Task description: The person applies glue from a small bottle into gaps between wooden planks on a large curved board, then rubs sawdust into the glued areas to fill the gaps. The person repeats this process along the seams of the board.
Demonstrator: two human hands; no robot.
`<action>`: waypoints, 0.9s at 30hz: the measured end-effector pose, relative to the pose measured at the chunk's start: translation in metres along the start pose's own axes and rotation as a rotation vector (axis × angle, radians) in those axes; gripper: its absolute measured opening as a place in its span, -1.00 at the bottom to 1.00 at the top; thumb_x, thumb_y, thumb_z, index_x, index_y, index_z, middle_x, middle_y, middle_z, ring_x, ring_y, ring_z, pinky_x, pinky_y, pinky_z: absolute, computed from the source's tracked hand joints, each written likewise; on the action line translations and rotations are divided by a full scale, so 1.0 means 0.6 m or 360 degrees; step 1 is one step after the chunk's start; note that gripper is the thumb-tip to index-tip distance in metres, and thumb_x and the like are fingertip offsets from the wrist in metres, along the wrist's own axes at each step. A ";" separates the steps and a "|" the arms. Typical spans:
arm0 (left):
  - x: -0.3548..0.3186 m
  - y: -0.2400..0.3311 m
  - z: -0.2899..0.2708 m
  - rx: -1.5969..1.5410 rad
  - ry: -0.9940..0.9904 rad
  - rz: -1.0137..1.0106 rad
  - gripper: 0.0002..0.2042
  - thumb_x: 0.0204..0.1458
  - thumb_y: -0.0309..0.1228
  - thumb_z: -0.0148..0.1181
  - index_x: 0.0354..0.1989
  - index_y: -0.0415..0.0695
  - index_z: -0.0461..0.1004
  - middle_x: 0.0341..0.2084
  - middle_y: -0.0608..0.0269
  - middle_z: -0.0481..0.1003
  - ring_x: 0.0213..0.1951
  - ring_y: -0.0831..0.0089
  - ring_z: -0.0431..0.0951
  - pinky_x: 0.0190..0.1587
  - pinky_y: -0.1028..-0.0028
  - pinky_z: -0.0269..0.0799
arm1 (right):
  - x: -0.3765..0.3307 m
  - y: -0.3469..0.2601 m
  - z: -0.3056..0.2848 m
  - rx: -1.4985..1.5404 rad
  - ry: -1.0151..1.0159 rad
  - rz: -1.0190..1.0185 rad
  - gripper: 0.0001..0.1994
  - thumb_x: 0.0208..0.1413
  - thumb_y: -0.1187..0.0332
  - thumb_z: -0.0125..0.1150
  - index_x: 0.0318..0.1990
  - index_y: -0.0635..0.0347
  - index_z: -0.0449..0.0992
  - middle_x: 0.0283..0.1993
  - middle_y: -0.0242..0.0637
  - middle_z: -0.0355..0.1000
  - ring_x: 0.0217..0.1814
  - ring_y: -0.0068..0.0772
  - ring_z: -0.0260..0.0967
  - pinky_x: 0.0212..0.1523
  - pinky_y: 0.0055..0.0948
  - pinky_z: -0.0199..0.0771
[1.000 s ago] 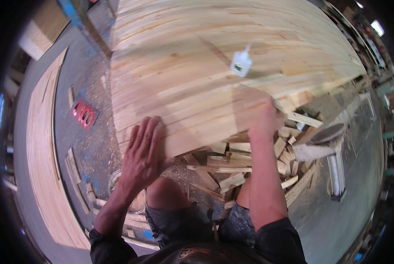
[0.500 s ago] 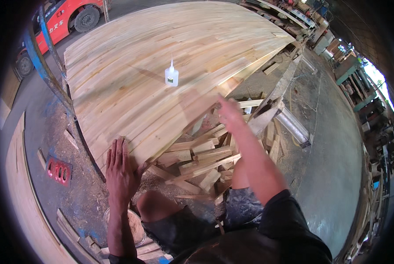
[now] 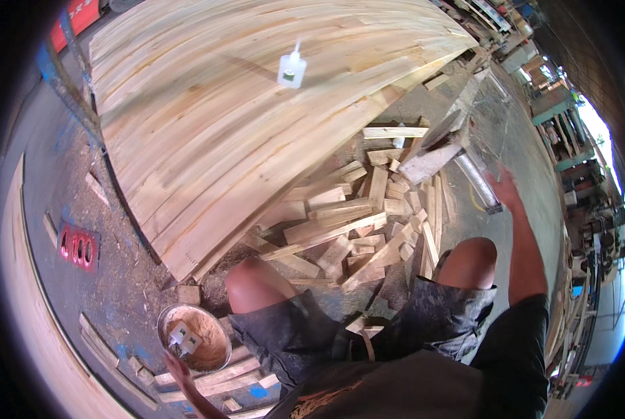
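A metal bowl (image 3: 223,359) holding brownish powder or paste stands on the floor beside my left knee. My left hand (image 3: 179,370) is down at the bowl's near rim, partly blurred; I cannot tell whether its fingers grip anything. A pale flat piece with dark square spots (image 3: 185,339) lies in the bowl, close to my fingers. Out beyond my right knee, my right hand (image 3: 504,187) is in the air near a metal cylinder (image 3: 476,183), fingers apart and holding nothing. On the large jointed wood panel (image 3: 242,133) stands a white squeeze bottle (image 3: 291,70) with a pointed nozzle.
Wood offcuts (image 3: 340,216) are heaped on the floor between panel and knees. A blue metal post (image 3: 71,94) rises at the panel's left edge. A red stencil plate (image 3: 79,247) lies on the floor. Wood strips (image 3: 221,380) lie near the bowl.
My left hand has left the panel's near corner and dropped to the bowl. My right hand has swung right, away from the panel edge. The view has tipped toward my knees.
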State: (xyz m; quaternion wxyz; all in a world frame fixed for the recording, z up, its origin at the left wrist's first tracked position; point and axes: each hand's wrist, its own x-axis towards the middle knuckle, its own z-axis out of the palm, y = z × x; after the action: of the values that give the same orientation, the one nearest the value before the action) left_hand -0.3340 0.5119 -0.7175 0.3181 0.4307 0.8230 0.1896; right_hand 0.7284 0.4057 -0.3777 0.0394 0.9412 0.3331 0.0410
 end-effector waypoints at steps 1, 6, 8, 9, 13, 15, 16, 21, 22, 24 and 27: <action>-0.017 -0.033 0.020 -0.0357 -0.0141 -0.0123 -0.33 0.50 0.06 -0.01 0.46 -0.35 0.31 0.35 -0.27 0.41 0.34 -0.11 0.40 0.41 0.10 0.26 | 0.005 0.002 0.015 0.0098 -0.0197 0.0138 -0.06 0.37 -0.30 0.18 0.61 0.30 0.19 0.65 0.23 0.16 0.73 0.16 0.04 0.70 -0.12 -0.05; -0.065 -0.086 0.053 -0.0456 -0.0025 -0.0284 -0.41 0.42 0.04 0.14 0.32 -0.27 0.48 0.15 -0.16 0.57 0.12 0.07 0.56 0.25 0.12 0.44 | 0.020 -0.023 0.011 0.0245 -0.0384 -0.0143 0.05 0.22 -0.38 0.32 0.56 0.38 0.25 0.58 0.29 0.25 0.64 0.21 0.20 0.64 -0.06 0.13; -0.087 -0.074 0.052 -0.0390 0.0114 -0.0408 -0.47 0.44 -0.01 0.15 0.26 -0.28 0.53 0.08 -0.09 0.62 0.06 0.12 0.61 0.21 0.14 0.51 | 0.017 -0.026 -0.010 0.0409 -0.0469 -0.0211 0.06 0.18 -0.38 0.36 0.52 0.42 0.29 0.55 0.32 0.27 0.61 0.24 0.24 0.62 -0.03 0.18; -0.104 -0.062 0.053 -0.0346 0.0216 -0.0464 -0.49 0.45 -0.04 0.15 0.22 -0.29 0.56 0.04 -0.06 0.64 0.03 0.15 0.63 0.19 0.15 0.55 | 0.017 -0.025 -0.018 0.0295 -0.0525 -0.0279 0.07 0.16 -0.38 0.38 0.51 0.43 0.30 0.52 0.33 0.31 0.58 0.24 0.27 0.60 -0.02 0.21; -0.201 0.036 0.099 -0.0165 0.0603 -0.0407 -0.51 0.45 -0.05 0.15 0.21 -0.30 0.56 0.04 -0.05 0.64 0.03 0.15 0.63 0.19 0.15 0.56 | 0.037 -0.001 -0.027 0.0046 -0.0287 -0.0619 0.05 0.09 -0.41 0.44 0.43 0.41 0.40 0.26 0.23 0.56 0.31 0.21 0.54 0.35 0.02 0.53; -0.263 0.113 0.135 -0.0179 0.0746 -0.0340 -0.51 0.45 -0.06 0.15 0.21 -0.30 0.56 0.04 -0.05 0.64 0.03 0.16 0.64 0.19 0.15 0.56 | 0.062 0.017 -0.029 0.0165 -0.0617 -0.0756 -0.01 0.10 -0.44 0.40 0.30 0.41 0.47 0.01 0.11 0.65 0.03 0.12 0.66 0.10 -0.01 0.69; -0.294 0.155 0.152 -0.0212 0.0785 -0.0299 -0.52 0.45 -0.06 0.15 0.21 -0.30 0.56 0.04 -0.05 0.64 0.03 0.16 0.64 0.19 0.15 0.57 | 0.072 0.025 -0.029 0.0176 -0.0634 -0.0855 -0.09 0.10 -0.40 0.44 0.18 0.40 0.49 -0.01 0.14 0.62 0.03 0.15 0.64 0.08 0.05 0.67; -0.446 0.391 0.217 -0.0458 0.0820 -0.0118 -0.53 0.46 -0.08 0.15 0.20 -0.30 0.57 0.03 -0.03 0.65 0.03 0.16 0.64 0.19 0.16 0.58 | 0.137 0.085 -0.024 0.0618 -0.0726 -0.1301 -0.29 0.18 -0.32 0.41 -0.04 0.30 0.52 -0.22 0.14 0.59 -0.17 0.17 0.62 -0.12 0.08 0.60; -0.474 0.436 0.224 -0.0523 0.0812 -0.0086 -0.54 0.46 -0.09 0.15 0.19 -0.30 0.57 0.03 -0.03 0.65 0.03 0.17 0.65 0.19 0.16 0.58 | 0.157 0.102 -0.014 0.0761 -0.0615 -0.1525 -0.36 0.23 -0.27 0.38 -0.09 0.27 0.54 -0.24 0.10 0.59 -0.19 0.17 0.60 -0.15 0.08 0.58; -0.519 0.517 0.233 -0.0677 0.0785 -0.0032 -0.54 0.46 -0.10 0.15 0.19 -0.30 0.57 0.03 -0.02 0.65 0.03 0.17 0.65 0.19 0.16 0.59 | 0.235 0.131 0.018 0.0813 -0.0707 -0.1757 -0.47 0.34 -0.18 0.29 -0.21 0.23 0.56 -0.27 0.02 0.57 -0.21 0.17 0.57 -0.16 0.08 0.53; -0.572 0.608 0.208 -0.0897 0.0722 0.0060 -0.55 0.46 -0.11 0.15 0.18 -0.30 0.57 0.03 -0.02 0.65 0.03 0.17 0.65 0.19 0.16 0.60 | 0.410 0.159 0.095 0.1122 -0.0504 -0.1608 -0.50 0.43 -0.07 0.17 -0.38 0.22 0.56 -0.28 -0.01 0.54 -0.14 0.18 0.56 -0.09 0.07 0.51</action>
State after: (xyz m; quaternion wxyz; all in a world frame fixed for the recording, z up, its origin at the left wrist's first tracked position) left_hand 0.1127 0.4350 -0.4704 0.2301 0.2881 0.7799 0.5057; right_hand 0.9842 0.4842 -0.4122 -0.2095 0.6190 0.7197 -0.2344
